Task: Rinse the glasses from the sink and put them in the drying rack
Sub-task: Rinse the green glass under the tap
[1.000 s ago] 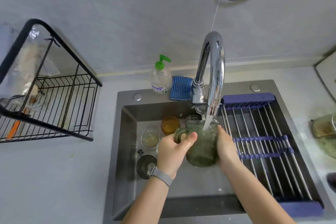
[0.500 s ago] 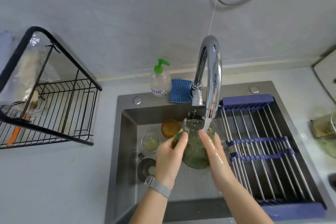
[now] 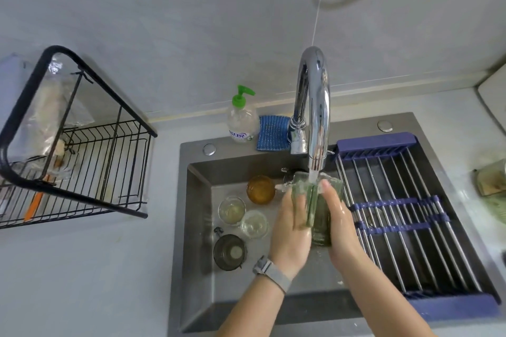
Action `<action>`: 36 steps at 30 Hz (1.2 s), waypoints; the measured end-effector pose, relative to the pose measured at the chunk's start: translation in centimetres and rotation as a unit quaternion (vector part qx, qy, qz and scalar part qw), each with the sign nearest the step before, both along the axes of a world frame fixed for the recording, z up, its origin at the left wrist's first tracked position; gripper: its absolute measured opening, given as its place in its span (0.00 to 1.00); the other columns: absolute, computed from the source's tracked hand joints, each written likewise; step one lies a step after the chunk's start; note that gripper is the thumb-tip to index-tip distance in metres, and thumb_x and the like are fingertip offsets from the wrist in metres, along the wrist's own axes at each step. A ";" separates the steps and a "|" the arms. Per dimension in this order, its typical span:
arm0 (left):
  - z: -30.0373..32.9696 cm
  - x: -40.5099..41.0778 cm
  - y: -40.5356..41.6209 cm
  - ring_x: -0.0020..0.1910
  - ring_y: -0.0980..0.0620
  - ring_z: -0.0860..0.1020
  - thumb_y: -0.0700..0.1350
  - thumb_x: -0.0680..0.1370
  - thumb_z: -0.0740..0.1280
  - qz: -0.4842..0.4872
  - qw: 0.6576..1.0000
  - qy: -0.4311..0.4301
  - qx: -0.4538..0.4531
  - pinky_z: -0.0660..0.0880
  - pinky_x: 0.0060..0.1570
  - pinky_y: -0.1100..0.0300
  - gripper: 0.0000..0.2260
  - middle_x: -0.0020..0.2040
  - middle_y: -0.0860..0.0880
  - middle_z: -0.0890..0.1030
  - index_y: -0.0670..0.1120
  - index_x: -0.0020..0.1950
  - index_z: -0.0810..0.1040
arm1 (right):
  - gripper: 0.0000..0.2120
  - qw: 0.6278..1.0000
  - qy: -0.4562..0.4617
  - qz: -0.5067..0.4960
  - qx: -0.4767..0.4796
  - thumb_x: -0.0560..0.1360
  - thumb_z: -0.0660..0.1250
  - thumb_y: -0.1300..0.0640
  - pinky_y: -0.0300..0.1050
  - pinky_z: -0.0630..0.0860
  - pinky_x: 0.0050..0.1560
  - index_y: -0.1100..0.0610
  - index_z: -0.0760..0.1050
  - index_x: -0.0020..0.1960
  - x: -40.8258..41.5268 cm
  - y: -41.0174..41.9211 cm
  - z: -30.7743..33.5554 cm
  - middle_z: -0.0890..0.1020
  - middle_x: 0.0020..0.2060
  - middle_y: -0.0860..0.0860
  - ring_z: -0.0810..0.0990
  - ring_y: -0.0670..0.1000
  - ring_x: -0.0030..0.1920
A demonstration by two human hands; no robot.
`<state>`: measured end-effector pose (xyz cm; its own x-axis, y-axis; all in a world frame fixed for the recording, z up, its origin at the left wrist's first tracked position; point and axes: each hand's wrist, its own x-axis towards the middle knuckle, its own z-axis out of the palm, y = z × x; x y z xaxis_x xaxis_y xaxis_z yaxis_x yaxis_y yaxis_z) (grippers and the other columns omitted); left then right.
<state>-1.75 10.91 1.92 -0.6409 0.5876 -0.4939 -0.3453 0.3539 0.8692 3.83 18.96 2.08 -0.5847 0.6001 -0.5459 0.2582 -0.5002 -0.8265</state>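
Pouring from the chrome faucet point(image 3: 315, 107), water falls into a green glass mug point(image 3: 319, 216) held over the sink point(image 3: 197, 227). Both hands clasp it between them: the left hand point(image 3: 291, 224) lies flat against its left side, fingers fairly straight, and the right hand point(image 3: 338, 224) wraps its right side. Three more glasses stand on the sink floor: an amber glass point(image 3: 260, 189) and two clear glasses point(image 3: 232, 210) point(image 3: 254, 224). The black drying rack point(image 3: 82, 167) sits on the desk point(image 3: 82, 282), well left.
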 end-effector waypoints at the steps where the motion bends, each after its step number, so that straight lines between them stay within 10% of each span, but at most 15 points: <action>1: -0.1 -0.3 0.1 0.46 0.80 0.73 0.53 0.85 0.51 0.007 1.000 -0.018 -0.010 0.67 0.48 0.81 0.09 0.50 0.65 0.75 0.61 0.54 0.70 | 0.50 1.000 -0.012 0.004 -0.002 0.53 0.68 0.20 0.59 0.77 0.60 0.52 0.76 0.64 0.0 -0.1 -0.1 0.84 0.55 0.51 0.83 0.53 0.55; 6: -1.2 -2.3 0.2 0.61 0.44 0.79 0.66 0.79 0.50 0.094 0.991 -0.088 -0.025 0.72 0.66 0.44 0.28 0.58 0.44 0.82 0.49 0.58 0.81 | 0.41 0.998 0.000 0.068 -0.004 0.58 0.70 0.26 0.57 0.79 0.59 0.51 0.78 0.62 0.3 -1.2 -0.4 0.85 0.53 0.50 0.85 0.52 0.53; 9: -0.3 -1.4 1.2 0.71 0.52 0.69 0.64 0.81 0.49 0.027 0.999 -0.032 -0.032 0.63 0.73 0.48 0.28 0.70 0.56 0.71 0.50 0.72 0.70 | 0.42 0.999 0.012 0.011 -0.038 0.57 0.70 0.25 0.57 0.80 0.55 0.51 0.78 0.63 0.0 -0.3 -0.8 0.85 0.54 0.53 0.85 0.54 0.53; 14: -0.2 -3.1 1.0 0.57 0.47 0.82 0.62 0.83 0.51 0.081 0.983 -0.161 -0.027 0.76 0.62 0.49 0.27 0.56 0.43 0.84 0.45 0.58 0.82 | 0.35 0.997 0.037 0.030 -0.055 0.62 0.69 0.32 0.61 0.78 0.59 0.52 0.79 0.61 -0.2 -0.3 -0.5 0.85 0.54 0.54 0.84 0.57 0.54; 18: 0.3 -2.0 1.0 0.72 0.53 0.69 0.62 0.82 0.45 -0.012 0.994 -0.109 -0.019 0.64 0.73 0.55 0.28 0.72 0.50 0.72 0.50 0.74 0.70 | 0.25 0.997 0.046 0.004 -0.059 0.67 0.67 0.33 0.62 0.77 0.60 0.49 0.83 0.54 -0.2 0.5 -0.1 0.85 0.52 0.55 0.84 0.57 0.54; 22: -0.5 -2.8 0.2 0.60 0.44 0.80 0.68 0.79 0.51 0.086 0.968 -0.231 0.041 0.71 0.67 0.42 0.30 0.59 0.44 0.83 0.50 0.58 0.84 | 0.26 0.995 0.049 0.062 -0.068 0.68 0.67 0.34 0.55 0.79 0.55 0.52 0.81 0.56 -0.1 0.0 -0.1 0.86 0.50 0.52 0.85 0.54 0.52; 25: 0.1 -2.0 -0.3 0.64 0.49 0.77 0.73 0.72 0.61 0.025 0.980 -0.195 0.023 0.68 0.69 0.44 0.30 0.62 0.50 0.81 0.54 0.62 0.80 | 0.16 0.999 0.001 0.051 0.017 0.81 0.58 0.47 0.45 0.82 0.46 0.53 0.80 0.46 0.0 0.9 0.0 0.87 0.37 0.45 0.86 0.43 0.39; 28: 0.3 -2.0 -0.2 0.59 0.60 0.77 0.70 0.69 0.68 0.019 0.994 -0.107 -0.026 0.68 0.68 0.52 0.25 0.57 0.59 0.82 0.57 0.59 0.79 | 0.14 0.997 -0.055 0.049 0.033 0.82 0.57 0.49 0.56 0.80 0.57 0.52 0.80 0.52 -0.1 0.4 0.1 0.86 0.49 0.51 0.85 0.50 0.49; 31: 0.1 -1.8 0.0 0.64 0.54 0.75 0.71 0.65 0.69 0.067 0.994 -0.067 -0.060 0.70 0.66 0.54 0.40 0.65 0.53 0.77 0.50 0.70 0.72 | 0.44 0.988 -0.138 0.024 -0.060 0.65 0.64 0.23 0.61 0.72 0.66 0.53 0.72 0.69 -0.2 -0.8 -0.9 0.78 0.65 0.55 0.77 0.58 0.65; 36: 0.2 -0.4 0.1 0.50 0.63 0.79 0.58 0.76 0.69 -0.024 0.997 -0.043 -0.061 0.72 0.46 0.67 0.12 0.53 0.55 0.82 0.54 0.55 0.77 | 0.23 0.969 -0.069 -0.076 -0.226 0.81 0.55 0.46 0.59 0.80 0.46 0.64 0.78 0.53 0.0 0.9 0.0 0.83 0.50 0.66 0.83 0.62 0.46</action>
<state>-2.15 10.97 2.14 -0.5653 0.5491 -0.6155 -0.3970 0.4729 0.7866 3.80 19.84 2.09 -0.4108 0.3551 -0.8397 0.2464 -0.8435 -0.4773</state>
